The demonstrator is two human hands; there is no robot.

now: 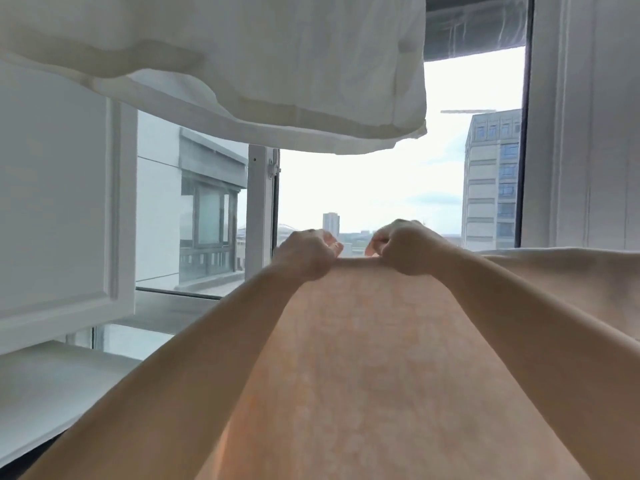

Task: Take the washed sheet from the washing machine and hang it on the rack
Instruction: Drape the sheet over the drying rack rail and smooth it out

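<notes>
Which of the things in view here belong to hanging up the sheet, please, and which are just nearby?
Part of the job:
- peach sheet, top edge held up
- left hand, gripping that edge
- right hand, gripping it beside the left

Just nearby:
- white cloth hanging overhead
- window frame
- white cabinet door

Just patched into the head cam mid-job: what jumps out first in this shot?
Dead centre, the left hand and right hand grip the top edge of a peach sheet that fills the lower frame. A white cloth hangs overhead at top left, before an open window.
</notes>
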